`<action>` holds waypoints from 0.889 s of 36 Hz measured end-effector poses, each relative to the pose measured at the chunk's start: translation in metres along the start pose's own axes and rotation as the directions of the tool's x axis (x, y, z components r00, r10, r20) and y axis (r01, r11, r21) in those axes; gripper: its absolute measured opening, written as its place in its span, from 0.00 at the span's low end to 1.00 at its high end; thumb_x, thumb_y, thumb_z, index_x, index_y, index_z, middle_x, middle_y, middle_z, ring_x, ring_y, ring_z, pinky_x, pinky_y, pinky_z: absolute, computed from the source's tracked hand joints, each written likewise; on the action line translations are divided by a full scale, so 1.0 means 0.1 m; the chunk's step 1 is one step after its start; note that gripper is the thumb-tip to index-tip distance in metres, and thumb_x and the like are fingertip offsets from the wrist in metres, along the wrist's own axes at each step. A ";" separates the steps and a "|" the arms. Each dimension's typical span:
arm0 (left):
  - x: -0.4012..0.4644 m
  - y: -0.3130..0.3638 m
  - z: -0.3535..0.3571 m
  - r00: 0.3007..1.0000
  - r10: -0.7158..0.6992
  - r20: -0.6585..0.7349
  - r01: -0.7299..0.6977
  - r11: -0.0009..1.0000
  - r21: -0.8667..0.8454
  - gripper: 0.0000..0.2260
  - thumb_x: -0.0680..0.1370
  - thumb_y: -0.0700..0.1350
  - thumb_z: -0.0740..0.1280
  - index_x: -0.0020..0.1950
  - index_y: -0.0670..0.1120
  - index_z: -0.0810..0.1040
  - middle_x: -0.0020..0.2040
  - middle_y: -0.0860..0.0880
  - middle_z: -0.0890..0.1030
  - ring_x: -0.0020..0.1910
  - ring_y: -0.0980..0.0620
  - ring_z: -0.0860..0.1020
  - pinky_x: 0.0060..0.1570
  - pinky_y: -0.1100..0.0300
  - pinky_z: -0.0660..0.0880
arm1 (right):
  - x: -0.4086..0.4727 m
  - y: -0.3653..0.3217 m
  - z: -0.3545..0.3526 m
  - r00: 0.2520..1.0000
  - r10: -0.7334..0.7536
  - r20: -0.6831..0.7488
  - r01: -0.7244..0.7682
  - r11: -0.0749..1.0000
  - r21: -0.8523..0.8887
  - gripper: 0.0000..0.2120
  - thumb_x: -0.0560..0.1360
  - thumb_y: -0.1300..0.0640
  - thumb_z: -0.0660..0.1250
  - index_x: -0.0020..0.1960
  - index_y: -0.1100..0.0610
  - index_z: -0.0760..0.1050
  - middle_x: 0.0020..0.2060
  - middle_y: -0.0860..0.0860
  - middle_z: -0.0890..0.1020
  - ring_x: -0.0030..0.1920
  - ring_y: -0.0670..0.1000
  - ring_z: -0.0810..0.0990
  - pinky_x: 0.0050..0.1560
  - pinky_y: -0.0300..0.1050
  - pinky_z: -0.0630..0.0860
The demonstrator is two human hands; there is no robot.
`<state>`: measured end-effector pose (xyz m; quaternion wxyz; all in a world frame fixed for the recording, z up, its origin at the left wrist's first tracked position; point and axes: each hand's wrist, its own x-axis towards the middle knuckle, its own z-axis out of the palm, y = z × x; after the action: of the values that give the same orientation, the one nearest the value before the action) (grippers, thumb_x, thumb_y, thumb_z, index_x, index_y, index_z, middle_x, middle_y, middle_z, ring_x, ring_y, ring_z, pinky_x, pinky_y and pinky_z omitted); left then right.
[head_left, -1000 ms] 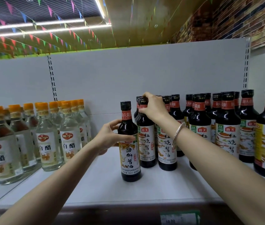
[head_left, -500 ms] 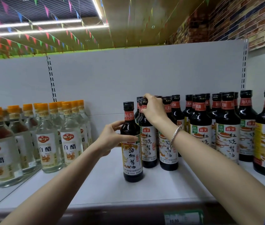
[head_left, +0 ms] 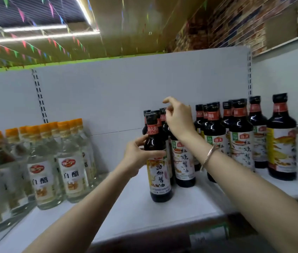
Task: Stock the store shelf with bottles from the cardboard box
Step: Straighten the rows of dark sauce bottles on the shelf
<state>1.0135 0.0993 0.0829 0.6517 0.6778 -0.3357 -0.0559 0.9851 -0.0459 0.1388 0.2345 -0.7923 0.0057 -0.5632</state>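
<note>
A dark soy sauce bottle (head_left: 158,167) with a red neck band and a yellow-white label stands upright on the white shelf (head_left: 131,214). My left hand (head_left: 138,155) grips its shoulder, thumb in front and fingers behind. My right hand (head_left: 178,119) hovers just above the caps of the dark bottles behind it, fingers loosely curled and holding nothing. A second dark bottle (head_left: 184,161) with a white label stands right beside the gripped one. The cardboard box is not in view.
More dark soy sauce bottles (head_left: 241,137) fill the shelf to the right. Clear vinegar bottles with orange caps (head_left: 71,161) stand in rows at the left. A white back panel (head_left: 126,92) closes the shelf. A price tag strip (head_left: 208,236) runs along the front edge.
My right hand has let go of the cap of a rear bottle and lifted slightly above it. My left hand keeps its grip on the front bottle. The camera has swung left.
</note>
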 end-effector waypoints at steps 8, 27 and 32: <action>0.10 -0.06 0.11 0.999 -0.029 -0.040 0.029 1.000 0.000 0.31 0.64 0.33 0.77 0.65 0.47 0.74 0.47 0.45 0.85 0.44 0.48 0.84 0.44 0.51 0.80 | -0.19 0.19 -0.08 1.000 0.012 -0.018 -0.012 1.000 -0.023 0.11 0.76 0.69 0.61 0.54 0.60 0.77 0.47 0.54 0.77 0.44 0.46 0.73 0.44 0.31 0.67; 0.03 0.05 0.31 0.982 -0.083 -0.169 0.089 0.996 0.025 0.32 0.66 0.31 0.75 0.68 0.46 0.73 0.58 0.45 0.81 0.49 0.47 0.83 0.42 0.54 0.79 | -0.22 0.56 -0.23 0.989 0.065 0.133 -0.078 0.992 0.099 0.22 0.72 0.64 0.68 0.61 0.54 0.64 0.52 0.53 0.70 0.38 0.48 0.73 0.32 0.37 0.71; 0.00 0.08 0.42 0.972 -0.083 -0.220 0.093 0.995 0.034 0.30 0.66 0.32 0.75 0.66 0.48 0.75 0.54 0.47 0.83 0.48 0.48 0.83 0.47 0.50 0.79 | -0.25 0.62 -0.24 0.979 0.079 0.189 -0.110 0.982 0.157 0.28 0.74 0.62 0.68 0.68 0.52 0.58 0.59 0.55 0.69 0.43 0.48 0.71 0.32 0.33 0.64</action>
<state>0.9887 0.0642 0.0841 0.6663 0.7084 -0.2329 -0.0027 0.9703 -0.1029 0.0993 0.3259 -0.8169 -0.0250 -0.4753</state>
